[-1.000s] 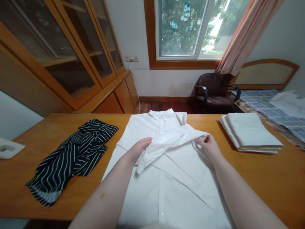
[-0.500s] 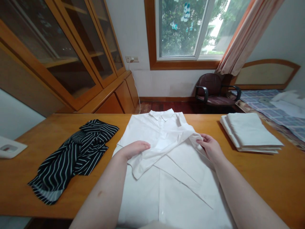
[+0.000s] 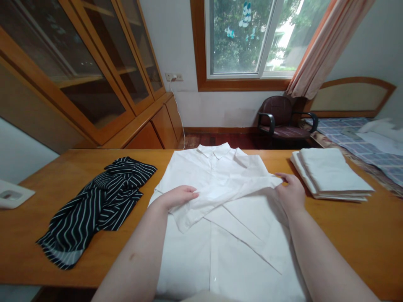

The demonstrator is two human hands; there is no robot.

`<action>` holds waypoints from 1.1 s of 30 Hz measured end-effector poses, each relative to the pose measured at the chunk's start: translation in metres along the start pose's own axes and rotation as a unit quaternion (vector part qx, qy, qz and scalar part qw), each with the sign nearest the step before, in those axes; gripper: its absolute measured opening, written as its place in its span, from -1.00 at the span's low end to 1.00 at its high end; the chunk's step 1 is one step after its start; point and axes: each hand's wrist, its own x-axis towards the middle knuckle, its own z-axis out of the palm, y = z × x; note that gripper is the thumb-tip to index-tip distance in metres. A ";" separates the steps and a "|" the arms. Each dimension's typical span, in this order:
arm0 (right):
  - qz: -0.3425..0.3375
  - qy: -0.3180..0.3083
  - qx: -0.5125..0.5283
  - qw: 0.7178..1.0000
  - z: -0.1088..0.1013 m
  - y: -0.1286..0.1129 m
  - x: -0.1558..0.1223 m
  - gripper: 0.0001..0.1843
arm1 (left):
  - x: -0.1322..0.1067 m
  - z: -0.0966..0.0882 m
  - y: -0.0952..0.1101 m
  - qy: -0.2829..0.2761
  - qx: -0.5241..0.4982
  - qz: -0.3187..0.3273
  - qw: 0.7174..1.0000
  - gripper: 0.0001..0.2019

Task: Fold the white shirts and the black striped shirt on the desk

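Both hands lay on a white shirt point(image 3: 220, 235).
The left hand point(image 3: 176, 196) and right hand point(image 3: 291, 191) pressed its folded sleeve point(image 3: 226, 193) on the wooden surface point(image 3: 362, 235).

Daylit room, wood trim.
Glass-fronted cabinet point(image 3: 78, 71) upper left; window point(image 3: 248, 37) top centre, curtain point(image 3: 317, 50) beside it; armchair point(image 3: 283, 119) below; bed point(image 3: 371, 142) right.
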 end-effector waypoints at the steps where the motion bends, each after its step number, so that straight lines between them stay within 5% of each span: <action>1: -0.010 -0.025 0.002 1.000 0.001 0.000 0.000 -0.75 | 0.001 -0.001 -0.001 0.010 0.014 0.004 1.000 -0.59; 9: -0.011 -0.266 0.018 0.964 -0.005 -0.007 0.003 -0.59 | 0.006 -0.006 -0.004 0.071 0.082 0.049 0.993 -0.67; 13: 0.038 -0.305 0.040 0.951 -0.007 -0.010 0.002 -0.59 | 0.008 -0.006 -0.005 0.094 0.068 0.047 0.992 -0.67; 22: 0.073 -0.137 -0.034 0.987 -0.004 0.002 0.004 -0.96 | -0.009 -0.024 -0.003 0.107 0.229 -0.006 0.967 -0.71; 27: 0.003 -0.072 -0.084 0.994 -0.002 0.000 0.003 -0.96 | -0.012 -0.022 -0.005 0.032 0.307 -0.039 0.950 -0.79; 33: 0.027 0.033 -0.069 0.997 -0.004 -0.006 0.000 -0.89 | -0.015 -0.014 0.000 0.025 0.290 -0.055 0.955 -0.83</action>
